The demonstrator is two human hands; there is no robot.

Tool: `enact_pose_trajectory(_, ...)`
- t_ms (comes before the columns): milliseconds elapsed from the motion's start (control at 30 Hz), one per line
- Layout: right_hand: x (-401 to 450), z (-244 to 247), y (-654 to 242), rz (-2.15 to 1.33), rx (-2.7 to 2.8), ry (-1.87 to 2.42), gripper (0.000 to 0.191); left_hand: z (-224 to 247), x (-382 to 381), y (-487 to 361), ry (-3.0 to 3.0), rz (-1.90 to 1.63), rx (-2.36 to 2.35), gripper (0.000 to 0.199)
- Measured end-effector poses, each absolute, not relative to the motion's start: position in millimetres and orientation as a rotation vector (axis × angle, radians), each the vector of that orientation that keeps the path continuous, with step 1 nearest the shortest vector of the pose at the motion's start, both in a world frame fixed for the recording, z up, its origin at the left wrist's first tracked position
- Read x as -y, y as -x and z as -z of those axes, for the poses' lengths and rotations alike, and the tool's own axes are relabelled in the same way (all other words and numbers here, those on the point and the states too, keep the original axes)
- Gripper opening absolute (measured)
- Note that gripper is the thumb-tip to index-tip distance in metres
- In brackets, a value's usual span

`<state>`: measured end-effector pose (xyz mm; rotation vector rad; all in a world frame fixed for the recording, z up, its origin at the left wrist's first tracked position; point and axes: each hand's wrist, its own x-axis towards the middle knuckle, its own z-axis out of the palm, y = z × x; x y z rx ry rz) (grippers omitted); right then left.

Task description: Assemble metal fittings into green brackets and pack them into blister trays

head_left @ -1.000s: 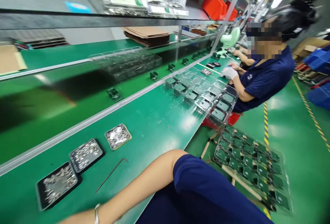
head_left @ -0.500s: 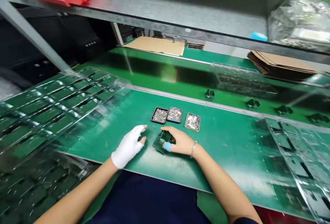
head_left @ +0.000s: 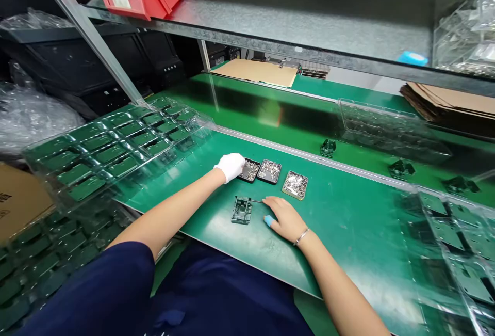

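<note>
My left hand, in a white glove with bare fingertips, reaches to the left black tray of small metal pieces. Its fingers are drawn together at the tray's edge; what they pinch, if anything, is hidden. A small dark green part with a raised frame sits on the green work surface, nearer my body. To the right of it rests my right hand, blue tape on the thumb, thumb and fingers apart. A thin dark rod spans from the part to its fingertips; I cannot tell what it belongs to.
Two more trays of metal pieces, a middle one and a right one, stand beside the first. Clear blister trays with green plates flank me, left and right. Similar green parts line the back. A metal shelf crosses above.
My left hand has moved up and forward to the left tray. My right hand has let go of the green part and drawn slightly right. The view has shifted.
</note>
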<state>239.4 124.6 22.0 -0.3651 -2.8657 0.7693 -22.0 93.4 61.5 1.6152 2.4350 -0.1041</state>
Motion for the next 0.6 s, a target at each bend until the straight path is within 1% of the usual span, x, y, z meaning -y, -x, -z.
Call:
enact_pose_trajectory(133,-130.2,-0.4,-239.5,-0.663,2.878,0.34,0.033,-58.2,-93.9,18.2,-1.577,0.125,-2.46,0.032)
enact_pose_trajectory(300,-148.5,13.5,-245.3,-0.689,2.789,0.376,0.04,-54.9,-92.0,17.9,-1.503,-0.042,-2.465,0.033)
enact_pose_trajectory(367,-154.4,15.7,-249.2,-0.679,2.761,0.407,0.04,-56.3,-90.6,19.5,-1.457,-0.188,-2.453,0.032)
enact_pose_trajectory(500,-157.3,14.0,-253.3,-0.645,2.71,0.439,0.033,-68.6,-81.8,21.5,-1.364,-0.638,-2.353,0.015)
enact_pose_trajectory(600,-151.3,2.2,-252.3,-0.7,2.603,0.442,0.029,-83.3,-66.2,13.2,-1.264,-1.041,-2.115,0.02)
